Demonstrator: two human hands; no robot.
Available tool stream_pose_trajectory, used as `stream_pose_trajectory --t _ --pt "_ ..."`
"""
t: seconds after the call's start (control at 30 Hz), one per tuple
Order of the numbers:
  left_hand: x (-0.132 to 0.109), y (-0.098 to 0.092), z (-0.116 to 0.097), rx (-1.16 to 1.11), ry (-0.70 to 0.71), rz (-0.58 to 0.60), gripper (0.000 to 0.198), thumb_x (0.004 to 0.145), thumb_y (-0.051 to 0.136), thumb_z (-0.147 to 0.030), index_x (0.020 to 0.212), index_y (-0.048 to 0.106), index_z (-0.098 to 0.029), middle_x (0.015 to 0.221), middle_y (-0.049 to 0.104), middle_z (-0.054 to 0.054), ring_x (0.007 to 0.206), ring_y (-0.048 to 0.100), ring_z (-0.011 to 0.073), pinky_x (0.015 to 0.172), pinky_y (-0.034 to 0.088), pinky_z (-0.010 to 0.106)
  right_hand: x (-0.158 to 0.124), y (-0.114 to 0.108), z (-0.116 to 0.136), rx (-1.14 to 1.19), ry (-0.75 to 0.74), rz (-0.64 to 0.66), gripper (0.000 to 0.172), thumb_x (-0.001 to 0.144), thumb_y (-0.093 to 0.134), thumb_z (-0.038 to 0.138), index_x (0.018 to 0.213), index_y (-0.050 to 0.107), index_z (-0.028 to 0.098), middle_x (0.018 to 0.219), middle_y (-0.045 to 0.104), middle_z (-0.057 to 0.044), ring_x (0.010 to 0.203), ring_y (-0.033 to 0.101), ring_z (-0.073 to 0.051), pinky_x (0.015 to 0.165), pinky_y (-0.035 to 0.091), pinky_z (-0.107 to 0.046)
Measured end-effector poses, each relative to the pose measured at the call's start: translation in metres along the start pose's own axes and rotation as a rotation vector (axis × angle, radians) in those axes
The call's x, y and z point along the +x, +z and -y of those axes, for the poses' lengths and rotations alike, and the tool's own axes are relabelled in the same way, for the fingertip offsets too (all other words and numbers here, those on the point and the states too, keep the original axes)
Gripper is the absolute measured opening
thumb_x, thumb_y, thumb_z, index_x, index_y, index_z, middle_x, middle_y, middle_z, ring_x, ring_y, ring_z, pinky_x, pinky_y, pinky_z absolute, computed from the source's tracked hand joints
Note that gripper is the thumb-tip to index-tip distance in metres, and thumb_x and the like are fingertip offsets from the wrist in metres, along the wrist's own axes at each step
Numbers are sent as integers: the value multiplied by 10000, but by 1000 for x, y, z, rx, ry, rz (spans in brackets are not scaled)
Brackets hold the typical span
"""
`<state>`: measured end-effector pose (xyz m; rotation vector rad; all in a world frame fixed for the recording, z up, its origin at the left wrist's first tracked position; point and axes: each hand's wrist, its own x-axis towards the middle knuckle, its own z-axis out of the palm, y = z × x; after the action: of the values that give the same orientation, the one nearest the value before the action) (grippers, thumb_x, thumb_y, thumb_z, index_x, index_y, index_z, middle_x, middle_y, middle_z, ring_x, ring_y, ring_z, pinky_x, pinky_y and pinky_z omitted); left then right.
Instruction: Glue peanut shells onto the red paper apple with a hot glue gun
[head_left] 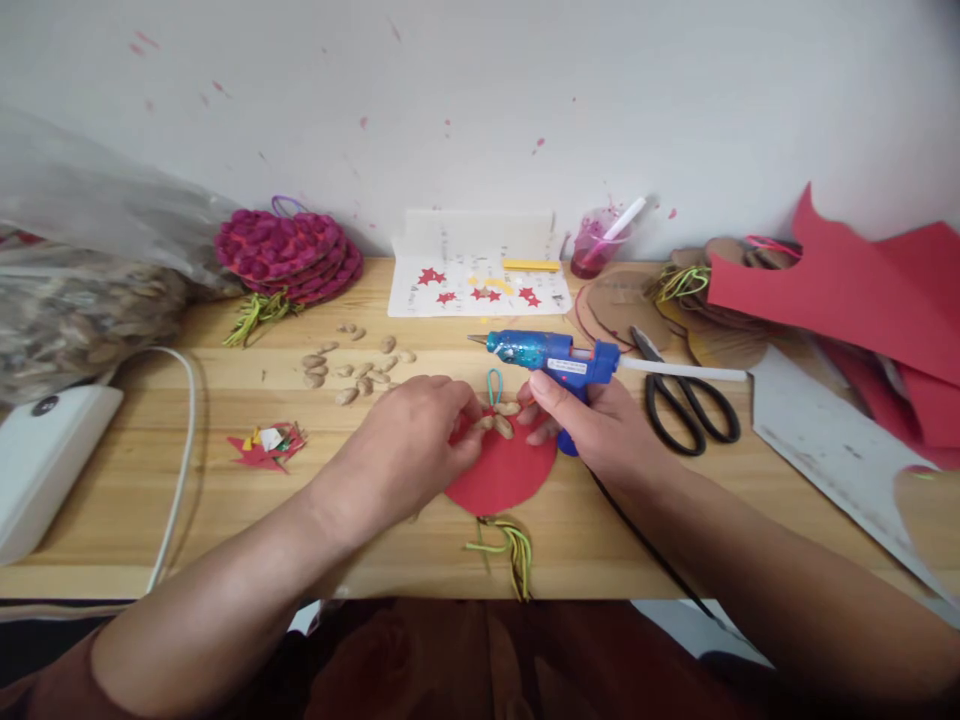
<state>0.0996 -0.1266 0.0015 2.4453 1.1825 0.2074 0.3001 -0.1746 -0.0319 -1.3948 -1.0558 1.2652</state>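
My left hand (pixel 409 435) is closed over the left side of a round red paper disc (pixel 501 480), its fingertips pinching a peanut (pixel 484 424) against the upper part. More peanut shells (pixel 504 427) sit beside those fingertips. My right hand (pixel 607 425) grips a blue hot glue gun (pixel 531 350), its nozzle pointing left above the disc. Some of its fingertips reach the disc's upper right edge. A teal cord loop (pixel 493 385) stands out at the disc's top, and a yellow-green tassel (pixel 517 555) hangs from the bottom. Several loose peanuts (pixel 364 372) lie behind my left hand.
Black-handled scissors (pixel 686 405), red paper offcuts (pixel 862 300) and cardboard discs (pixel 619 305) lie right. A cup of red paint (pixel 592 245) and a sheet with paper stars (pixel 405 290) stand behind. Purple discs (pixel 289 255), a peanut bag (pixel 82 310) and a white device (pixel 56 460) are left.
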Motion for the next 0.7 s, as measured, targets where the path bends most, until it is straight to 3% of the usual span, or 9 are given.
stream_pose_trajectory --t 0.2,0.7 --pt "0 5 -1 97 18 -2 144 905 589 -252 781 593 -180 763 639 47 683 579 185 665 403 312 2 0 -3 11 45 -5 442 823 723 638 866 693 199 715 724 -20 576 691 -147 579 595 -283" --pt "2 11 -2 217 42 3 139 936 534 -243 843 606 -167 814 667 86 771 623 235 733 472 354 2 1 -2 13 44 5 401 837 726 604 849 702 205 730 716 -18 602 689 -152 597 598 -294"
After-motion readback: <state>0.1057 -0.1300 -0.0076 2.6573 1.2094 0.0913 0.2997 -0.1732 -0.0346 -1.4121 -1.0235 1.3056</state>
